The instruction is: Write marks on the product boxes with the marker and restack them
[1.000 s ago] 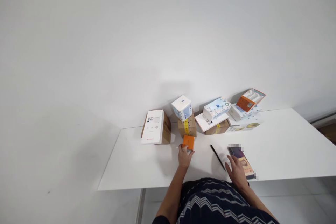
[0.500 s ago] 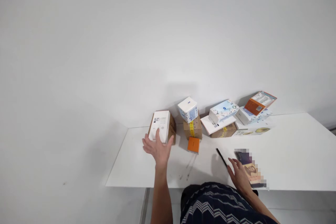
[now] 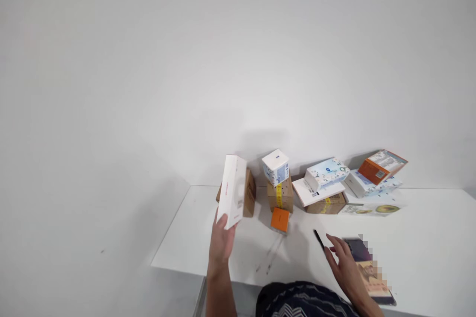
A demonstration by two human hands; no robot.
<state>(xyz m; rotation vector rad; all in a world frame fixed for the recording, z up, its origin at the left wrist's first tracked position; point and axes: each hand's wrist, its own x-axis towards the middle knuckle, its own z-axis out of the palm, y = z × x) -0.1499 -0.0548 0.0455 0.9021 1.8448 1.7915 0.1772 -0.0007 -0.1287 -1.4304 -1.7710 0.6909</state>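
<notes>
Now lifted: white flat box (image 3: pixel 232 190), raised off brown carton (image 3: pixel 248 193) at counter's (image 3: pixel 427 237) 10 o'clock corner, tilted upright; half a second ago merely approached. Left hand (image 3: pixel 221 240) grip closed on its lower end. Right hand (image 3: pixel 344 267) open, flat beside booklet (image 3: pixel 368 270).

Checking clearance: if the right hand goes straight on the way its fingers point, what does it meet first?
Probably the black pen: the right hand lies flat, fingers pointing forward-left, tips just short of it. Depth unclear; it may already touch.
</notes>
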